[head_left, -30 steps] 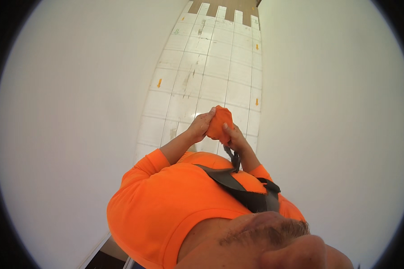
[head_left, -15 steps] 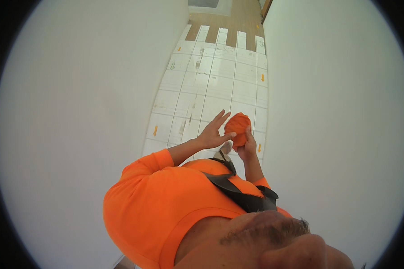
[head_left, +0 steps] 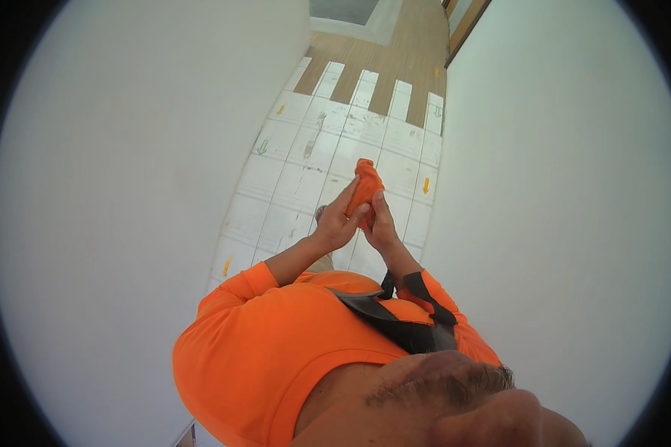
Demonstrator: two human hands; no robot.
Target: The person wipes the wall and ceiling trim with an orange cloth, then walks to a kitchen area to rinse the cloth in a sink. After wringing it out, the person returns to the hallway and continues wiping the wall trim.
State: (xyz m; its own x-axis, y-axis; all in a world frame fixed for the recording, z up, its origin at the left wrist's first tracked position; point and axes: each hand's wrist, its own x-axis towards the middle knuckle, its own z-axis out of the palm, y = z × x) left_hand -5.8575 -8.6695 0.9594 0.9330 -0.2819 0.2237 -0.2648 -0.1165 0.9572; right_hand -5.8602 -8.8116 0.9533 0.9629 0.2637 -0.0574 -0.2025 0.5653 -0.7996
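You had both hands up in front of your chest, pressed together around a bunched orange cloth. Your left hand was closed on its lower part, fingers wrapped around from the side. Your right hand gripped it from the other side, thumb pointing up along the fabric. So both hands had a firm, nearly closed hold on the cloth, and its upper end stuck out above your fingertips.

The cloth was held in the air over the white tiled floor, touching nothing but your hands. It looked wadded up, not spread flat, so I would judge the bundling or wringing was well under way but not finished, since one end was loose at the top. You stood in a narrow passage between two white walls, with a wooden floor well ahead.
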